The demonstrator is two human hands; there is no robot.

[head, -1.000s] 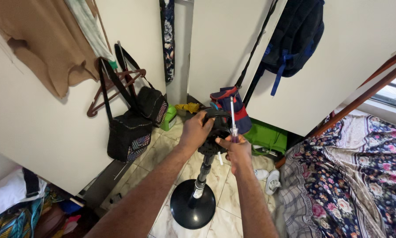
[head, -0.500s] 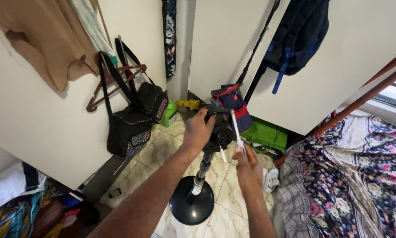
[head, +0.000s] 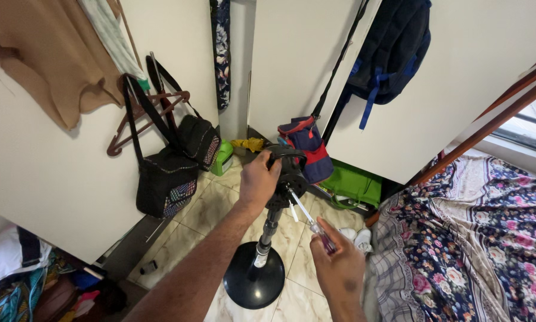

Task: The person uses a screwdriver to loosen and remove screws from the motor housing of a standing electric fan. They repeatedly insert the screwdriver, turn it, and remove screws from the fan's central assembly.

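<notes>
A black fan stand with a round base (head: 254,284) and a telescopic pole (head: 266,232) rises from the tiled floor. My left hand (head: 257,180) grips the black motor head (head: 289,174) at the top of the pole. My right hand (head: 337,267) holds a screwdriver (head: 308,217) with a clear purple handle. Its shaft slants up and to the left, with the tip at the side of the motor head.
Black bags (head: 167,179) and a wooden hanger (head: 140,116) hang on the left wall, with a tan garment (head: 41,53) above. A navy backpack (head: 387,50) and a blue-red pouch (head: 308,146) hang ahead. A green bag (head: 354,185) lies on the floor. A floral bed cover (head: 476,238) fills the right.
My right hand has dropped down and toward me, tilting the screwdriver from upright to a slant with its tip at the motor head. My left hand has stayed on the head.
</notes>
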